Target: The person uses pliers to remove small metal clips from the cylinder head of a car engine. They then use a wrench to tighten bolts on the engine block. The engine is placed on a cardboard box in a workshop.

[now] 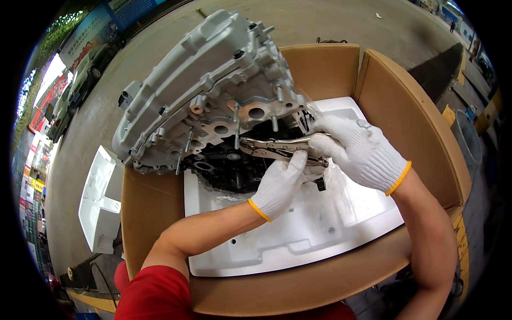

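Around you spreads a grey concrete floor (330, 24), with dark parked cars (93, 64) and a large printed banner (88, 34) off to the far left. Before you stands an open cardboard box (426, 117), its bottom lined with a white foam tray (266, 256), and a second white foam piece (100, 208) lies on the floor just outside the box's left side. The engine (197, 74) rises tilted from the back left of the box, silver-grey above and black below, with round ports and several thin studs on the face turned toward you. Clear plastic sheeting (344, 200) lies crumpled over the tray at the engine's right. Your locking pliers (277, 145) lie nearly level in front of that face, pointing left, their nose right at the lower end of a long stud (237, 125); you cannot tell from here whether they bite it. Your left grip (280, 184), white-gloved, is closed around the lower handle from below, thumb uppermost, while your right grip (362, 146), gloved likewise, is closed on the rear of the pliers from the right. A red sleeve (154, 293) covers your left upper arm, and both forearms are bare above the yellow-edged gloves
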Demonstrator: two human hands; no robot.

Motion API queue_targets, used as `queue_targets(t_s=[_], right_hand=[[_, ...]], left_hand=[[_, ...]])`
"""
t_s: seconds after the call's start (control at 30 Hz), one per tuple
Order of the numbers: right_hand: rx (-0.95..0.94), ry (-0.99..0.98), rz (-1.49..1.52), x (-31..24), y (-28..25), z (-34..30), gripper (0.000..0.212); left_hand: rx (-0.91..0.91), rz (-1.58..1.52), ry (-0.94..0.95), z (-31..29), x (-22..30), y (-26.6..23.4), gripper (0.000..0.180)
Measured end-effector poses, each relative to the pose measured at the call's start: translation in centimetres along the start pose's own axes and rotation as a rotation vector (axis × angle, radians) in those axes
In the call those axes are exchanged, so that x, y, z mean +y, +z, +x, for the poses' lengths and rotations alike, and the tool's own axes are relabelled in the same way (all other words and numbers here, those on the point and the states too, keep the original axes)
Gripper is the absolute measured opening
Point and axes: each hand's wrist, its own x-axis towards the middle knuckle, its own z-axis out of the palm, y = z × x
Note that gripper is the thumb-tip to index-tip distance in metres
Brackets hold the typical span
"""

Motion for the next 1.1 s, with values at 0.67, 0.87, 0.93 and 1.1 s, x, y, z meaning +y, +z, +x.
queue_targets(t_s=[0.67,0.87,0.93,1.1], right_hand=[[0.011,0.145,-0.321,-3.8,2.0,4.6,0.079],[0.021,0.178,-0.428,-3.4,3.8,3.1,0.092],[0.021,0.171,-0.434,-3.0,3.9,3.0,0.093],[0.014,0.199,-0.429,-3.0,4.6,2.4,0.088]], left_hand=[[0.142,0.076,0.04,0.8,-0.7,-1.7,0.05],[0.123,0.105,0.086,1.0,0.4,-1.6,0.052],[0.146,0.139,0.111,1.1,0.2,-1.5,0.053],[0.201,0.228,0.12,1.0,0.2,-1.1,0.061]])
